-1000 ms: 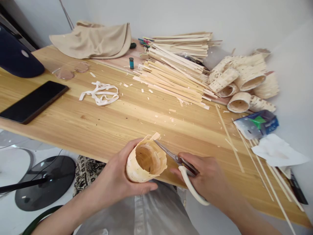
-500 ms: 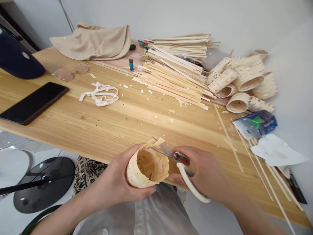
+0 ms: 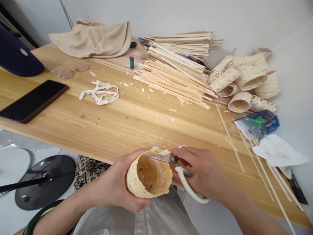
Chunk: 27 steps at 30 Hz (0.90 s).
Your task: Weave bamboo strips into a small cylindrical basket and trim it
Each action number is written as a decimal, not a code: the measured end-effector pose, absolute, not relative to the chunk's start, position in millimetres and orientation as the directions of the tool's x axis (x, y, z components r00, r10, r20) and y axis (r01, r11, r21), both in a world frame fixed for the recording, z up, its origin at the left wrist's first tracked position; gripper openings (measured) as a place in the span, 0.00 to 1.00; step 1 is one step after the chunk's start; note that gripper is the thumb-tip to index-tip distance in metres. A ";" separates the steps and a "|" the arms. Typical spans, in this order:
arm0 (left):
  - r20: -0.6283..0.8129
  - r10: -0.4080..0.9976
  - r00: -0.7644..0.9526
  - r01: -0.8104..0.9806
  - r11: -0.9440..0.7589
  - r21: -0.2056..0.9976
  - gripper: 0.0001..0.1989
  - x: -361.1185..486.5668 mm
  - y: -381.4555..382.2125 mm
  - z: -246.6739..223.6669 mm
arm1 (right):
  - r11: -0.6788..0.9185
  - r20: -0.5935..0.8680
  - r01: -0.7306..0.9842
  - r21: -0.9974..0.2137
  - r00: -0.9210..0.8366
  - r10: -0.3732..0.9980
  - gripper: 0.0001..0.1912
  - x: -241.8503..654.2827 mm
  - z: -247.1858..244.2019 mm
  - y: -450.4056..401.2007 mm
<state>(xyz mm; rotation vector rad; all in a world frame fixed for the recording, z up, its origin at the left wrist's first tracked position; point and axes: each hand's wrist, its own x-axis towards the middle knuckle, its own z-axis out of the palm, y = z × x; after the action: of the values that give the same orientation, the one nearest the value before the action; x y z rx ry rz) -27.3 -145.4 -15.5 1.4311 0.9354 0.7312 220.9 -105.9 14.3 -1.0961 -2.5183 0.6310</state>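
My left hand (image 3: 114,182) grips a woven cylinder of pale wood strips, a small basket (image 3: 149,176), with its open end facing me. My right hand (image 3: 204,173) holds a pair of scissors (image 3: 166,158) with white loop handles (image 3: 187,184). Their steel blades lie across the basket's upper rim, among the uneven strip ends. One blade seems to pass inside the rim, though the exact cut point is hidden. The basket's far side is hidden by my left hand.
Behind my hands, a wooden table (image 3: 97,124) holds loose shavings, a heap of wood strips (image 3: 173,71), several woven pieces (image 3: 241,81), white ribbon (image 3: 99,93), a black phone (image 3: 33,101), a spool (image 3: 131,62), a blue-green packet (image 3: 256,124) and white paper (image 3: 278,150).
The basket has turned and tilted in my left hand, showing more of its inside. The scissors have moved left and lie flatter, with the blades further across the rim.
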 end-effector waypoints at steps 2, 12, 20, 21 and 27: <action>-0.101 0.868 0.486 0.104 0.058 0.993 0.40 -29.1 -146.6 -18.9 | 0.623 0.135 0.589 -0.515 -0.662 0.738 0.09 221.9 14.4 -105.5; -0.068 0.882 0.466 0.053 0.049 0.997 0.50 -38.1 -146.3 -30.1 | 0.572 0.123 0.606 -0.553 -0.620 0.775 0.12 225.1 5.2 -107.4; 0.005 0.960 0.281 0.376 -0.115 0.919 0.38 -24.5 -153.1 -14.5 | 0.557 0.144 0.644 -0.525 -0.577 0.804 0.11 221.6 2.3 -110.7; -0.004 0.961 0.277 0.361 -0.101 0.927 0.37 -23.4 -153.3 -14.0 | 0.572 0.156 0.645 -0.506 -0.584 0.796 0.10 221.5 2.4 -110.7; -0.038 0.947 0.319 0.271 -0.053 0.961 0.38 -24.9 -150.6 -13.4 | 0.684 0.292 0.611 -0.397 -0.623 0.726 0.10 226.2 3.4 -110.6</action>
<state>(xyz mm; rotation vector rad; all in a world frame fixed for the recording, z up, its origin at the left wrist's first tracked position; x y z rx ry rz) -24.9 -150.6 -13.4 1.5525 1.1493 0.8208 226.2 -110.6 3.4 -1.0380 -2.4668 0.3621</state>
